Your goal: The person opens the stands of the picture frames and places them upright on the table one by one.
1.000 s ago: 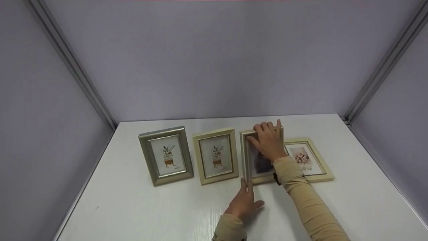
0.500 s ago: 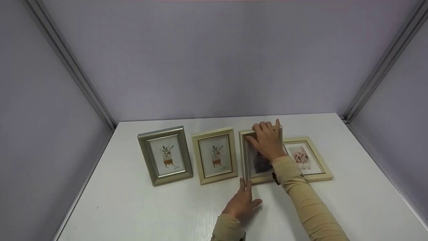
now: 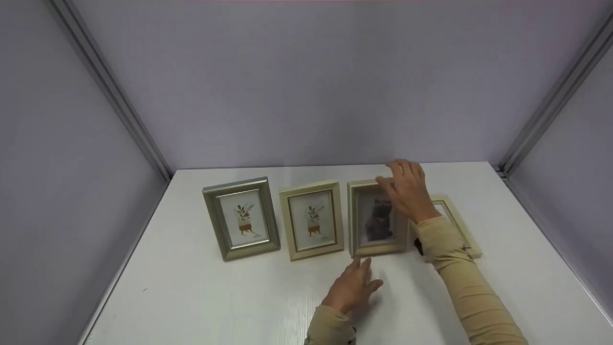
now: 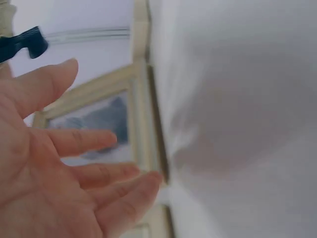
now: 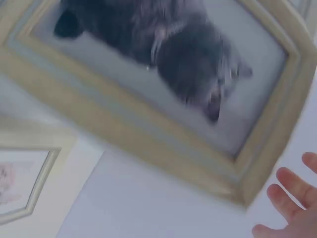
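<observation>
A pale gold picture frame [image 3: 378,225] with a photo of a grey cat stands upright, leaning slightly back. My right hand [image 3: 409,191] is at its top right corner, fingers loosely bent and holding nothing. The right wrist view shows those fingertips [image 5: 285,177] just apart from the corner of the cat picture frame [image 5: 148,119]. My left hand [image 3: 352,290] is low in front of its bottom left corner, fingers extended and nothing in the grasp. In the left wrist view, the spread left hand [image 4: 49,183] overlaps the picture frame [image 4: 141,109].
Left of the cat picture stand a silvery frame [image 3: 215,225] and a cream frame [image 3: 287,230], both with plant drawings. Another cream frame [image 3: 462,225] lies at the right, partly hidden by the right arm. The white table [image 3: 215,302] meets grey walls [image 3: 306,96] behind and beside.
My right hand has let go of the cat picture frame's top and moved up and right, uncovering the cat. My left fingers have drawn off its lower left edge.
</observation>
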Motion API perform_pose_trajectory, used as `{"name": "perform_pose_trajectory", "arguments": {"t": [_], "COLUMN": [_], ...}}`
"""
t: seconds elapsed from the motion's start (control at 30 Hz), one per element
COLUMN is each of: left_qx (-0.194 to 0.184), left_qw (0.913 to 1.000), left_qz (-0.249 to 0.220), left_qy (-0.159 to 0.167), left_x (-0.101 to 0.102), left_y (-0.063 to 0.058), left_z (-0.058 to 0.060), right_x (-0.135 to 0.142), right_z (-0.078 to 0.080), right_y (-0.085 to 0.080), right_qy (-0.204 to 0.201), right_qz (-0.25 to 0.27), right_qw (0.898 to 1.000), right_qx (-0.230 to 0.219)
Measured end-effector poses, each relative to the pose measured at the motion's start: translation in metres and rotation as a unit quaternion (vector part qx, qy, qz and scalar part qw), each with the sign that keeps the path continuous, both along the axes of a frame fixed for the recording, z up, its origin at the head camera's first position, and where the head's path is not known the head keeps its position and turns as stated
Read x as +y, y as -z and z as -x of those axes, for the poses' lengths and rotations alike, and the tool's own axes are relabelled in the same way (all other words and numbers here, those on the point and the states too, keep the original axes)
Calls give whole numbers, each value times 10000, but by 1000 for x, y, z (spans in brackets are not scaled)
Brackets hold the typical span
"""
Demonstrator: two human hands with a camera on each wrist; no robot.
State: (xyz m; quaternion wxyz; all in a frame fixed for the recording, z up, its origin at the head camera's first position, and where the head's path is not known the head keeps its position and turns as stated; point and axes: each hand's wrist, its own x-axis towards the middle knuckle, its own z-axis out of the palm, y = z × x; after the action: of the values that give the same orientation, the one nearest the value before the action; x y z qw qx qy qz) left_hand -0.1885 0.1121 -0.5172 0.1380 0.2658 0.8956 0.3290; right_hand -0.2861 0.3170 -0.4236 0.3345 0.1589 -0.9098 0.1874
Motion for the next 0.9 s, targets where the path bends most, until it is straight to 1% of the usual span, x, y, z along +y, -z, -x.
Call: {"name": "perform_pose_trajectory", "arguments": {"t": [0.1, 0.2, 0.33, 0.5, 0.6, 0.7, 0.73, 0.8, 0.87, 0.9], "left_qx": [361, 657, 785, 870, 934, 1002, 1025, 1062, 1101, 1115], "left_qw": [9992, 9973, 9948, 9922, 9912, 9900, 9895, 9886, 9876, 9872], "left_qz": [24, 114, 278, 446, 475, 465, 471, 480, 498, 513], "left_qy": [142, 313, 579, 777, 804, 879, 906, 958, 1000, 1022], "left_x": [4, 6, 10, 18, 25, 30, 32, 36, 39, 41], "left_y": [-8, -10, -7, -3, -3, -3, -3, -3, -3, -2], "left_z": [-1, -2, -4, -6, -6, -6, -6, -6, -6, -7], "right_x": [13, 25, 39, 52, 58, 62, 64, 67, 70, 72], "right_z": [-3, -5, -9, -12, -11, -11, -11, -13, -17, -19], "right_y": [-4, 0, 12, 27, 34, 39, 41, 43, 48, 50], "right_qy": [147, 368, 715, 882, 874, 908, 942, 1036, 1125, 1174], "right_qz": [206, 316, 427, 722, 1068, 1298, 1295, 1173, 976, 873], "right_qw": [9997, 9979, 9919, 9820, 9761, 9719, 9708, 9668, 9582, 9517], "right_qx": [-71, -438, -961, -1504, -1679, -1738, -1784, -2021, -2444, -2700]}}
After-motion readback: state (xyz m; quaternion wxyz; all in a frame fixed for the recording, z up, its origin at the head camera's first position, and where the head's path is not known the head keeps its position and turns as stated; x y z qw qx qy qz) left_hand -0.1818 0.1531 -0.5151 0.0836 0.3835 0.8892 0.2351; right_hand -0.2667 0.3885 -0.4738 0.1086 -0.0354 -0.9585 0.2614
